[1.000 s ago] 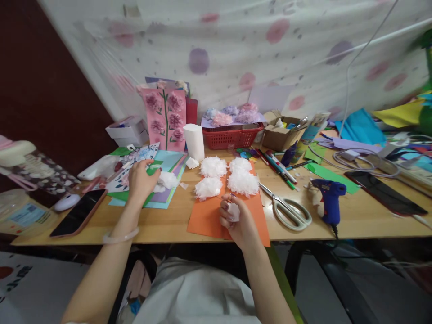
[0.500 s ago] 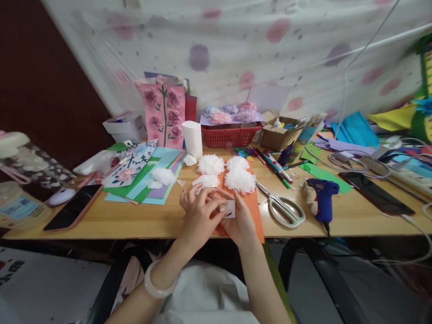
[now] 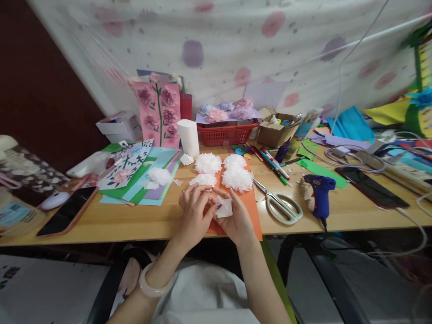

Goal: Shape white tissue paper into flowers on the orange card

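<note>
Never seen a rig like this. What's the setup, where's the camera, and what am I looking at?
There is no machine here: a person works with two bare hands. Every picture comes from one camera worn on the head, looking forward and down, so you see roughly what the wearer sees.

The right hand holds a small piece of white paper. The left hand has its fingertips at the paper's edge; whether they grip it is unclear.

Beyond the hands, fluffy white clumps sit on or beside an orange sheet on a wooden table. To the right lie scissors, then a blue glue gun. Farther back is a red basket.
</note>
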`<state>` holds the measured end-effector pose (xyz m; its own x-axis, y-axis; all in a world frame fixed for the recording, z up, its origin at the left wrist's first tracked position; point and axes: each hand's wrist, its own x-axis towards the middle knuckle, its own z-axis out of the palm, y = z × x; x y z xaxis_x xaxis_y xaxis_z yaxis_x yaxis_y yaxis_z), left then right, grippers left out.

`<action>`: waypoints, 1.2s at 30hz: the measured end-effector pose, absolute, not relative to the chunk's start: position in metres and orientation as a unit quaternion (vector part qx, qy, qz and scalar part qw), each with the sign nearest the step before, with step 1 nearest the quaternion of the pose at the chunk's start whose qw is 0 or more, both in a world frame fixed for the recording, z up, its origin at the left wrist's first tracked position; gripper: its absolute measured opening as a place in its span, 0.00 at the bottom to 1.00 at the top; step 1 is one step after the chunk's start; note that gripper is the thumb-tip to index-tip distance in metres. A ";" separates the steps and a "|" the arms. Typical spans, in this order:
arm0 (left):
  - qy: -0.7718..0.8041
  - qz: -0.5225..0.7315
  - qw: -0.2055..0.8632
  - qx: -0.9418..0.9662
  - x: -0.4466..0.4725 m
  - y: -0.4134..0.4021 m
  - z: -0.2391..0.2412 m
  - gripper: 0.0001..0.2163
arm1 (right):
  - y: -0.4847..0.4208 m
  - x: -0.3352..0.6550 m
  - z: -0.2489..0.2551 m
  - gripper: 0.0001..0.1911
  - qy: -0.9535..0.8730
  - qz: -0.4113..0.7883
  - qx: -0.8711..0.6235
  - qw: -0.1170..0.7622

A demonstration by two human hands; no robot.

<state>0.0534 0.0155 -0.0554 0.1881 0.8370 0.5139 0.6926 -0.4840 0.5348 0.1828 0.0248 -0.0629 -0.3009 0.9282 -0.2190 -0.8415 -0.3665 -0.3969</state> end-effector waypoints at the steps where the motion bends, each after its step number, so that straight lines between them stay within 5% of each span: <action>1: 0.497 0.411 0.102 0.758 0.050 0.017 -0.055 0.05 | 0.024 0.182 -0.061 0.11 -0.108 0.797 -0.217 0.553; 10: 0.441 0.530 0.439 0.577 0.035 0.028 -0.051 0.12 | 0.018 0.175 -0.057 0.18 -0.196 0.733 -0.277 0.589; 17: 0.473 0.519 0.391 0.595 0.034 0.020 -0.045 0.08 | 0.014 0.173 -0.060 0.20 -0.320 0.705 -0.327 0.542; 22: 0.473 0.523 0.470 0.531 0.028 0.021 -0.042 0.17 | 0.014 0.173 -0.063 0.18 -0.332 0.704 -0.323 0.538; 25: 0.471 0.491 0.486 0.548 0.023 0.022 -0.041 0.13 | 0.014 0.173 -0.063 0.18 -0.339 0.705 -0.321 0.534; 36: 0.496 0.509 0.320 0.627 0.014 0.018 -0.034 0.07 | 0.009 0.173 -0.057 0.21 -0.341 0.693 -0.334 0.539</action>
